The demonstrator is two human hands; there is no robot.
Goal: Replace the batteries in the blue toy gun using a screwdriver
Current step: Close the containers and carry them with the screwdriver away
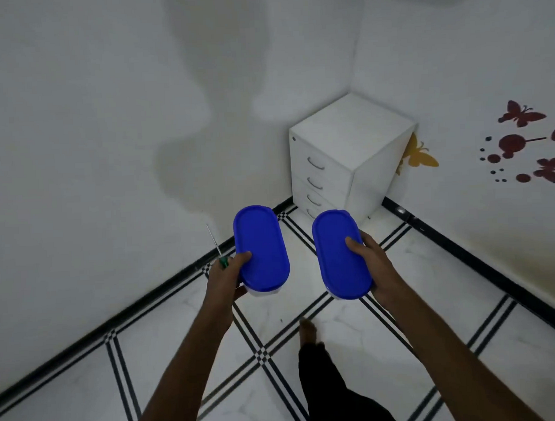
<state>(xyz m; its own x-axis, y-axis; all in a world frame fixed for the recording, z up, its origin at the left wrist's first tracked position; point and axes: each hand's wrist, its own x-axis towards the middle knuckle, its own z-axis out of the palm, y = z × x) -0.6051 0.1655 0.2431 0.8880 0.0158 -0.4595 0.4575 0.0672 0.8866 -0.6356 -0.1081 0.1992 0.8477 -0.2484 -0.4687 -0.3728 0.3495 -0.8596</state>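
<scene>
The left hand (223, 278) holds a blue-lidded box (261, 247) and a green screwdriver (219, 251). The right hand (372, 266) holds another blue-lidded box (340, 255).

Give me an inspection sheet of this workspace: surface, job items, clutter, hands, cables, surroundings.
Surface: white tiled floor with black line pattern; no table seen.
Job's things: thin green-handled screwdriver in left hand; blue toy gun and batteries not seen.
Clutter: two oval blue-lidded plastic containers, left one and right one, lids on, contents hidden.
Hands: left hand grips left container plus screwdriver; right hand grips right container.
Cables: nothing seen.
Surroundings: white drawer cabinet in corner; butterfly wall stickers; bare foot below.
</scene>
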